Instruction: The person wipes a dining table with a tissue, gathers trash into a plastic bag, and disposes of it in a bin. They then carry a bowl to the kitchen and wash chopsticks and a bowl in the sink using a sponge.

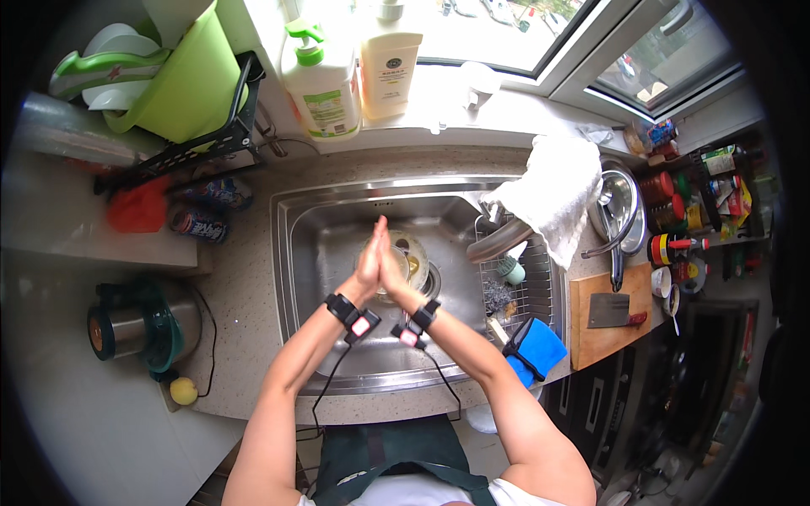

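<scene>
Over the stainless steel sink (342, 354), my left hand (369, 264) and my right hand (393, 271) are pressed palm to palm. The fingers of both point straight away from me, and I see nothing held in either hand. Below them, on the sink floor, a round see-through dish or bowl (416, 253) with a few small brown and yellowish pieces is partly hidden by my hands. A dark round drain (434, 281) shows at its right side. Black straps with small box-like devices circle both wrists, with cables hanging toward me.
A steel faucet (503, 240) draped with a white cloth (560, 190) reaches over a wire rack (528, 297) at the sink's right. Beyond lies a cleaver (609, 310) on a wooden cutting board (582, 351). A blue cloth (544, 350) overlaps the front edge. Pump bottles (321, 95) stand behind.
</scene>
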A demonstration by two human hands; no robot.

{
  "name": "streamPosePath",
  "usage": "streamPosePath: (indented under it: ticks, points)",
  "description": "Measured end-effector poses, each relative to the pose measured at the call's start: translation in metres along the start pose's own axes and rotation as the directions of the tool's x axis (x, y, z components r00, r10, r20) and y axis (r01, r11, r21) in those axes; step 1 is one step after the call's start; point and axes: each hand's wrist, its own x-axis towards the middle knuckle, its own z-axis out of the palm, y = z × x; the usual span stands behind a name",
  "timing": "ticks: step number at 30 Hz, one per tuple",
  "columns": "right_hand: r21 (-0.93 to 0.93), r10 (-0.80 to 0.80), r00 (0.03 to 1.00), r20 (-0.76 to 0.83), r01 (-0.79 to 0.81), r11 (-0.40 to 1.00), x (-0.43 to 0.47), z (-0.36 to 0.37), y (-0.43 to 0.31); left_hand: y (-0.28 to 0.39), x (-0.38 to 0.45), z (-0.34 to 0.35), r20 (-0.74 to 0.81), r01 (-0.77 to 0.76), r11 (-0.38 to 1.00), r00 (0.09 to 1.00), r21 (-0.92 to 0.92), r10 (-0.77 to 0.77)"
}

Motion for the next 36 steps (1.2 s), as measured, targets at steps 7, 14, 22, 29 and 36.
streamPosePath:
  ticks: [7, 14, 22, 29, 36]
  points:
    - [0.051, 0.125, 0.990, -0.064, -0.122, 0.991, 0.007, 0.022, -0.049, -0.009, 0.003, -0.019, -0.031, -0.029, 0.996, 0.999, -0.088, 0.026]
    - [0.501, 0.352, 0.935, 0.040, -0.323, 0.803, 0.025, 0.017, -0.064, -0.007, 0.007, -0.034, -0.097, -0.024, 0.956, 0.995, -0.293, -0.005]
    - [0.209, 0.184, 0.982, -0.031, -0.174, 0.962, 0.009, 0.016, -0.052, -0.005, -0.008, -0.006, 0.003, -0.008, 0.993, 1.000, -0.118, 0.009]
    - [0.191, 0.265, 0.958, -0.107, -0.241, 0.952, 0.017, 0.005, -0.003, -0.015, -0.007, -0.006, 0.010, 0.013, 0.995, 1.000, -0.102, -0.012]
    - [0.059, 0.298, 0.952, -0.068, -0.294, 0.954, 0.007, 0.017, -0.014, -0.009, -0.012, -0.004, -0.031, 0.059, 0.986, 0.997, -0.156, -0.064]
